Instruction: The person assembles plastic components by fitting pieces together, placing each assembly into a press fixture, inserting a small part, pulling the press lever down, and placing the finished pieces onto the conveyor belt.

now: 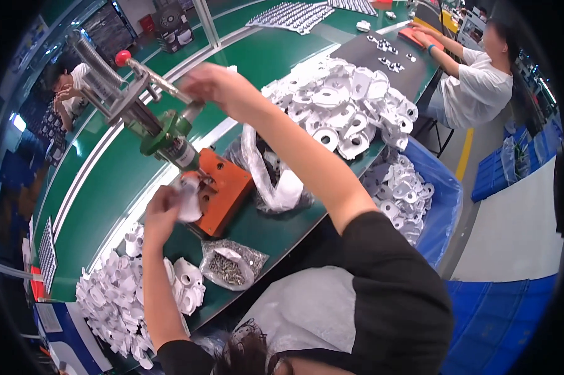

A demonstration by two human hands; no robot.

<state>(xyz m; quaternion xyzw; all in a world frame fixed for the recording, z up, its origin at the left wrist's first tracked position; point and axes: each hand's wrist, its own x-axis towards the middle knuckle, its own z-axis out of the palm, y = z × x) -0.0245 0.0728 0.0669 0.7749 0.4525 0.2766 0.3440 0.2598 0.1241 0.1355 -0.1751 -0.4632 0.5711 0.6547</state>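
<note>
My left hand (161, 211) pinches a white plastic part (189, 201) at the orange fixture block (227, 190) of a bench press. Above that part stands the green press head (169, 134), with a coil spring (96, 59) and a red-knobbed lever (124, 58). My right hand (214, 89) is raised beside the press's metal bar (169, 89). Its fingers are smeared by motion, so whether they grip the bar is unclear. A clear plastic bag of small metal screws (226, 267) lies near the block.
White parts lie heaped at the left (116, 300) and far right (351, 100) of the green bench. A blue-lined bin (441, 187) holds more below the bench edge. Behind the block lies a white-wrapped bag (276, 187). A co-worker (476, 81) sits at the far right.
</note>
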